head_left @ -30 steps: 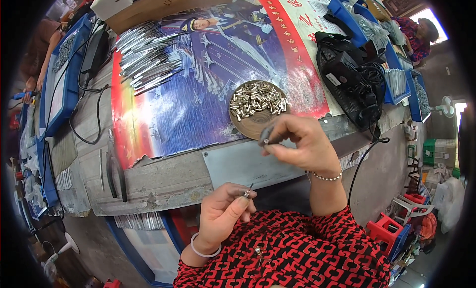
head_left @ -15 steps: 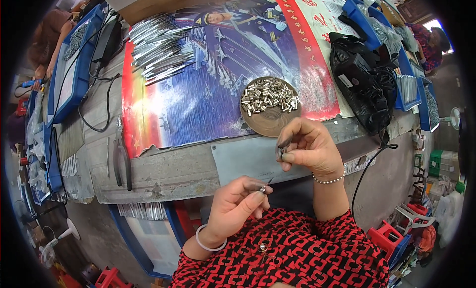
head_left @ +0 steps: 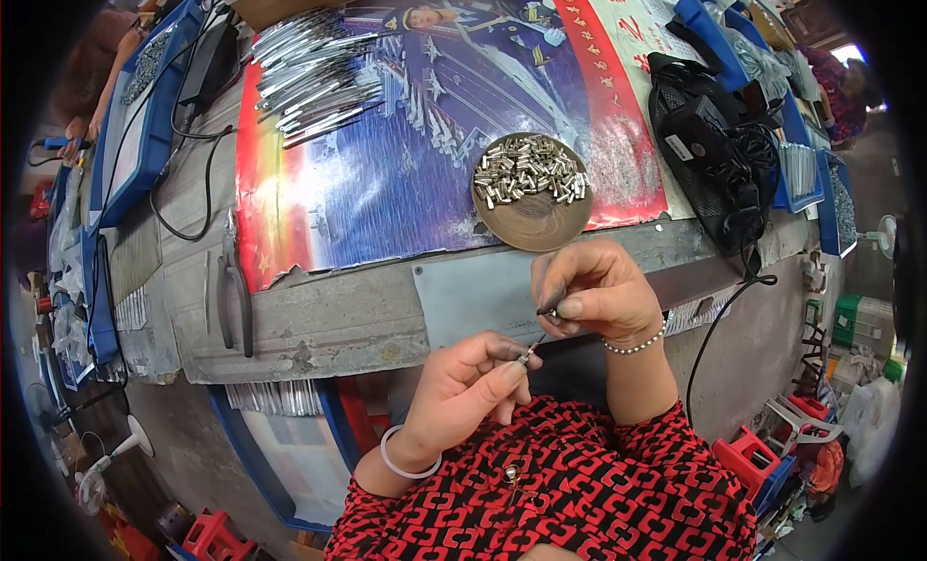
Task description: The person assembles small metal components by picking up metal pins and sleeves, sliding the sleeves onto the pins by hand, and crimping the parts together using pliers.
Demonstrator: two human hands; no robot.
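My left hand is closed in a pinch just beyond the near table edge. Between its thumb and forefinger is a thin metal rod with a dark, narrow tip pointing up toward the right hand. My right hand pinches a small metal piece, mostly covered by its darkened fingertips. A short gap separates the two pinches. Past the right hand, a round brown dish holds many short silver metal sleeves.
A pile of slender metal rods lies on the poster at far left. Pliers rest near the left edge. A black mesh bag with cables lies right. Blue trays stand on both sides; another person sits far left.
My right hand has come down and closer to the left hand. The left hand has moved slightly up and right, its rod tip now near the right fingertips. The view has shifted slightly.
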